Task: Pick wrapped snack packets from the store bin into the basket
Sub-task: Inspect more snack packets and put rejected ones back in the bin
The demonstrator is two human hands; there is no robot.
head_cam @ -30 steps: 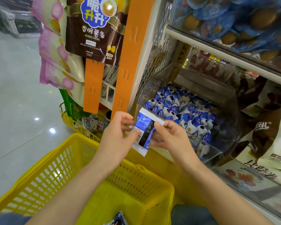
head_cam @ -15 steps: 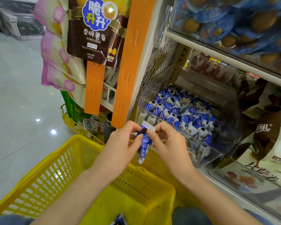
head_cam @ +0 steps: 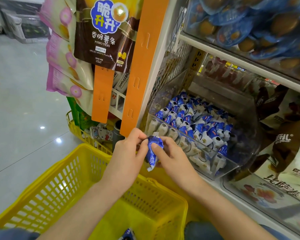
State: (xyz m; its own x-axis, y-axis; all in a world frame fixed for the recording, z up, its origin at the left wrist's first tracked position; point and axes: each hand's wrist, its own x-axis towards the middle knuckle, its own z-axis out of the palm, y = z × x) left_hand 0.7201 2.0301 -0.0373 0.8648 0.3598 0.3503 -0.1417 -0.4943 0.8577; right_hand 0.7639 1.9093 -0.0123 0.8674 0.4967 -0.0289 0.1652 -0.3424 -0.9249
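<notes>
A blue and white snack packet (head_cam: 153, 153) is held edge-on between both my hands, just above the far rim of the yellow basket (head_cam: 62, 184). My left hand (head_cam: 128, 156) pinches its left side and my right hand (head_cam: 171, 156) grips its right side with the thumb on top. The clear store bin (head_cam: 232, 163) to the right holds several more blue and white packets (head_cam: 194, 123). Another blue packet (head_cam: 127, 235) lies at the basket's bottom.
An orange hanging strip (head_cam: 140, 66) and a brown potato-sticks bag (head_cam: 104, 32) hang at the shelf corner. Pink bags (head_cam: 64, 63) hang further left. Brown and white bags (head_cam: 284, 139) fill the shelf right of the bin. A second yellow basket (head_cam: 76, 125) sits behind.
The packet has turned from flat and facing me to edge-on and crumpled between my fingers. Both hands stayed in about the same place over the basket rim.
</notes>
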